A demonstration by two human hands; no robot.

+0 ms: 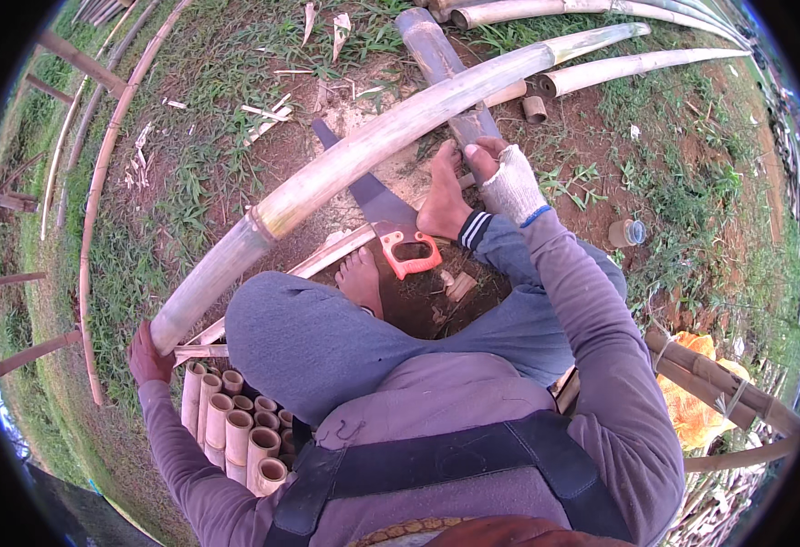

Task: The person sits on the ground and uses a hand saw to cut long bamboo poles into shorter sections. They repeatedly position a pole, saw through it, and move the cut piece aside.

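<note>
My left hand [149, 356] is wrapped round the near-left end of a long pale bamboo pole [354, 169]. The pole slants up to the far right, crossing over a thick dark log [432, 55]. My right hand [511, 182], in a white fingerless glove, is at the near part of that log. Its fingers are bent, and what they hold, if anything, is hidden. A handsaw [382, 205] with a dark blade and orange handle lies on the ground between my feet, its blade passing under the pole.
Several cut bamboo tubes [236, 433] stand upright by my left leg. More bamboo poles [637, 71] lie at the far right, near a short cut piece [534, 109]. A jar [626, 233] and an orange net bag [692, 392] are at right. A bamboo rail [99, 182] runs along the left.
</note>
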